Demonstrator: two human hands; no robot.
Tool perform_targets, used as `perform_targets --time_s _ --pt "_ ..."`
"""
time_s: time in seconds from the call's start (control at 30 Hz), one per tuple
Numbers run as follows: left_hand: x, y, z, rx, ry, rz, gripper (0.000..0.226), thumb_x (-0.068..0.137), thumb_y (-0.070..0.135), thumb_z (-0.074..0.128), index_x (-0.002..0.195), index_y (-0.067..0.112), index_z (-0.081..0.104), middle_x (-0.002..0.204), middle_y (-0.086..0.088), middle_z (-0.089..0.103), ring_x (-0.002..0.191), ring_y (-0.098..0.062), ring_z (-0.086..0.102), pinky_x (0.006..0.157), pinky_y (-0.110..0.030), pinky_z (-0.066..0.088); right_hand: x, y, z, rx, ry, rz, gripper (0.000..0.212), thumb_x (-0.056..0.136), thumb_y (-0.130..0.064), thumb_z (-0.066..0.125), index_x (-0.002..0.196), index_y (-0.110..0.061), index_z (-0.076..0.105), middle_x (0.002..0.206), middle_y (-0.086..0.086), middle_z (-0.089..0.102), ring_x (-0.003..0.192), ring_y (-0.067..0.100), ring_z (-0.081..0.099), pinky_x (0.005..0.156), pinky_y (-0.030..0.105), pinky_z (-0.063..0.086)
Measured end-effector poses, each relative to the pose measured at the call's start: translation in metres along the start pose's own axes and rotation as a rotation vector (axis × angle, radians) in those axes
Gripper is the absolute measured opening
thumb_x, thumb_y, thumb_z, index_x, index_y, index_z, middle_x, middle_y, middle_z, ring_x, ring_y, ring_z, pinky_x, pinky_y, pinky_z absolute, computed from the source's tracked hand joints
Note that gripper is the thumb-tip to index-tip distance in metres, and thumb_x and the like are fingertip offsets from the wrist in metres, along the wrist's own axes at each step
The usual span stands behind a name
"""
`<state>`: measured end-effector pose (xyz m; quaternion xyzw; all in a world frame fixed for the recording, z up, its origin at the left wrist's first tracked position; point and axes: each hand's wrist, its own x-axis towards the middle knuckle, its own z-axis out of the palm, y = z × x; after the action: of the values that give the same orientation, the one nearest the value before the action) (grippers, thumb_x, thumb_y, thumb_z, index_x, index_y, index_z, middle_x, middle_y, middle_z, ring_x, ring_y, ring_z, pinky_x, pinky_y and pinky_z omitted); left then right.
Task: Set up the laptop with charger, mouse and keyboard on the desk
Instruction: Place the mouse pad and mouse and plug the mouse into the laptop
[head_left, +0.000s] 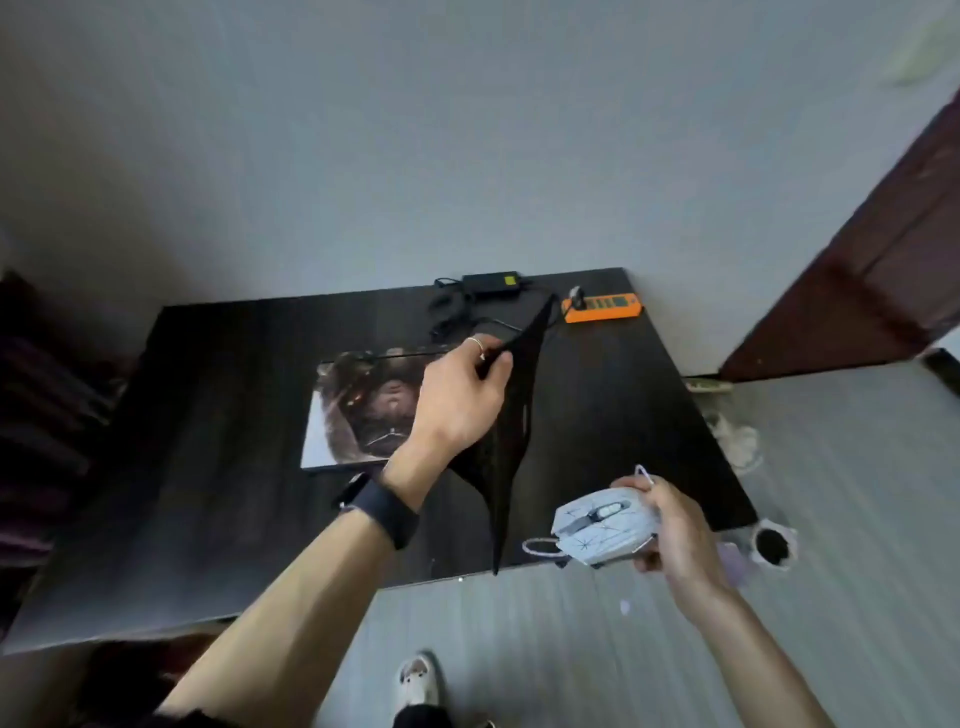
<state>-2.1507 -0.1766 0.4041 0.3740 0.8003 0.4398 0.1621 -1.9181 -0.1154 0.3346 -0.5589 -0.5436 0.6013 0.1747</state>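
Straight down from the head camera, a dark worktop (234, 415) stands against a pale wall, with grey floor (571, 649) in front of it.

The left hand (457, 400) is raised over the middle of the worktop. Its thumb and fingers are closed in a pinch on the edge of a black mat (506, 478). The mat hangs limp and folded from that grip, one corner pointing up toward the back of the worktop and the other drooping past the near edge. A ring (475, 340) sits on one finger and a dark wristband (387, 512) on the wrist.

The right hand (675, 530) is held off the near right corner of the worktop. Its fingers are curled round a white mouse (602, 525) marked with dark lines, gripping it in the air. The white mouse cable (537, 545) loops out beside it.

A closed laptop (358, 415) with a picture on its lid lies flat near the centre of the worktop, partly behind the left hand. The black charger (491, 283) lies at the far edge, its dark lead bunched just beside it. An orange power strip (605, 306) lies to the right of the charger, close to the back corner.

A dark brown door (857, 260) stands at the right. A foot in a white slipper (418, 680) shows on the floor at the bottom.
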Motion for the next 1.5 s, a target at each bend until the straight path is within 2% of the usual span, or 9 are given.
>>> perform_targets --time_s 0.13,0.27,0.43,0.7,0.9,1.13,1.23,1.33,1.5 --pt "0.055 0.028 0.084 -0.373 -0.062 -0.154 0.015 0.097 0.027 0.059 0.106 0.016 0.067 0.095 0.006 0.066 0.094 -0.010 0.060 0.079 -0.017 0.041 0.024 -0.013 -0.047 0.059 0.105 0.030 0.034 0.094 -0.011 0.039 0.092 -0.014 0.073 0.078 0.008 0.072 0.050 0.012 0.063 0.038 0.020 0.039" --pt "0.085 -0.027 0.156 -0.509 -0.066 -0.426 0.021 0.094 0.039 0.059 0.107 0.024 0.065 0.109 -0.001 0.068 0.106 -0.020 0.063 0.098 -0.037 0.050 0.055 -0.025 -0.081 0.088 0.190 0.048 0.032 0.091 -0.017 0.041 0.088 -0.018 0.073 0.083 0.009 0.073 0.062 0.018 0.062 0.042 0.022 0.039" --pt "0.065 -0.136 0.228 -0.208 -0.220 -0.765 0.039 0.100 0.031 0.054 0.134 0.012 0.056 0.129 -0.013 0.063 0.117 -0.035 0.058 0.100 -0.041 0.048 0.108 -0.041 -0.110 -0.001 0.250 0.104 0.032 0.082 -0.027 0.043 0.081 -0.022 0.074 0.073 -0.001 0.072 0.057 0.013 0.061 0.049 0.023 0.040" --pt "0.043 -0.176 0.251 0.207 -0.342 -0.889 0.037 0.096 0.030 0.052 0.131 0.018 0.056 0.125 -0.016 0.064 0.116 -0.038 0.058 0.091 -0.036 0.046 0.188 -0.044 -0.116 -0.257 0.109 0.126 0.041 0.072 -0.033 0.038 0.090 -0.027 0.075 0.090 0.008 0.071 0.070 0.023 0.063 0.047 0.028 0.046" --pt "0.036 -0.196 0.249 0.044 -0.315 -1.072 0.023 0.087 0.033 0.066 0.104 0.018 0.072 0.086 -0.009 0.072 0.078 -0.028 0.071 0.066 -0.040 0.063 0.221 -0.038 -0.103 -0.479 -0.144 0.112 0.032 0.088 -0.026 0.040 0.088 -0.033 0.071 0.089 0.003 0.070 0.081 0.022 0.066 0.046 0.027 0.047" --pt "0.016 -0.194 0.268 -0.427 -0.130 -1.346 0.023 0.095 0.024 0.065 0.112 0.008 0.062 0.067 -0.009 0.055 0.045 -0.018 0.048 0.037 -0.022 0.043 0.239 -0.041 -0.104 -0.542 -0.311 0.073 0.030 0.092 -0.029 0.038 0.092 -0.028 0.068 0.087 0.003 0.069 0.077 0.019 0.064 0.051 0.030 0.048" --pt "0.018 -0.186 0.272 -0.302 -0.132 -1.262 0.030 0.097 0.027 0.061 0.120 0.008 0.063 0.086 -0.014 0.065 0.068 -0.030 0.062 0.054 -0.032 0.054 0.242 -0.044 -0.110 -0.549 -0.331 0.072 0.033 0.079 -0.037 0.037 0.088 -0.030 0.069 0.088 0.004 0.070 0.077 0.020 0.064 0.049 0.029 0.048" --pt "0.024 -0.184 0.267 0.357 -0.225 -1.005 0.040 0.094 0.033 0.058 0.130 0.015 0.054 0.126 -0.016 0.059 0.117 -0.038 0.054 0.092 -0.042 0.046 0.249 -0.041 -0.121 -0.554 -0.342 0.067 0.031 0.081 -0.035 0.038 0.087 -0.029 0.069 0.090 0.006 0.070 0.078 0.021 0.064 0.048 0.029 0.047" --pt "0.014 -0.143 0.306 0.721 -0.195 -0.530 0.069 0.083 0.042 0.065 0.144 0.023 0.037 0.139 -0.006 0.040 0.125 -0.031 0.041 0.096 -0.046 0.040 0.260 -0.034 -0.146 -0.560 -0.337 0.065 0.032 0.078 -0.035 0.039 0.087 -0.029 0.069 0.088 0.002 0.070 0.075 0.019 0.064 0.048 0.028 0.048"
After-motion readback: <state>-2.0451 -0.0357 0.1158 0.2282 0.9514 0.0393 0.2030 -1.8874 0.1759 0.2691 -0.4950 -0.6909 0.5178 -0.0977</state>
